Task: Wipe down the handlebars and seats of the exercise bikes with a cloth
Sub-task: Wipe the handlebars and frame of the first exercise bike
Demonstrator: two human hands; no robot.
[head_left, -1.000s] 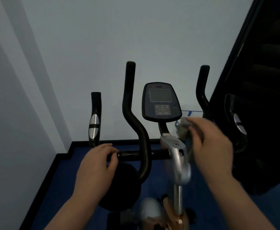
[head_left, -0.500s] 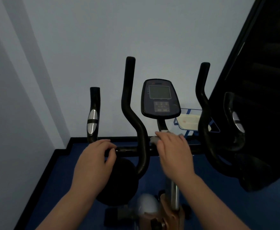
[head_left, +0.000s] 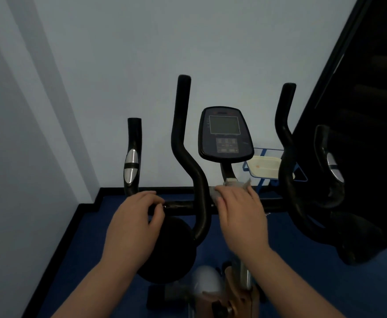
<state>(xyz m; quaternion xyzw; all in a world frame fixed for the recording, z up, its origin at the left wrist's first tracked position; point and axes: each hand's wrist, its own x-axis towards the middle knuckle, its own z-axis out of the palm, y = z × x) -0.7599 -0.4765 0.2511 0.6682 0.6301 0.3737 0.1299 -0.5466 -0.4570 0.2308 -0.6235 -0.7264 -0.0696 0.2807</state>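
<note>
An exercise bike stands in front of me with black handlebars (head_left: pixel 188 157) and a dark console (head_left: pixel 225 134). My left hand (head_left: pixel 134 216) grips the horizontal bar (head_left: pixel 178 206) near its left end, fingers curled round it. My right hand (head_left: pixel 240 212) presses a grey cloth (head_left: pixel 234 185) onto the centre of the bar, just below the console stem. Most of the cloth is hidden under the hand. The seat is out of view.
Pale walls close in at the left and ahead. A dark panel (head_left: pixel 360 111) fills the right side. A blue rack holding a white tray (head_left: pixel 266 168) sits on the blue floor behind the bike. The black flywheel cover (head_left: pixel 172 249) lies below the bar.
My right hand with the cloth came left and down from beside the console stem onto the centre of the bar. My left hand kept its grip on the bar.
</note>
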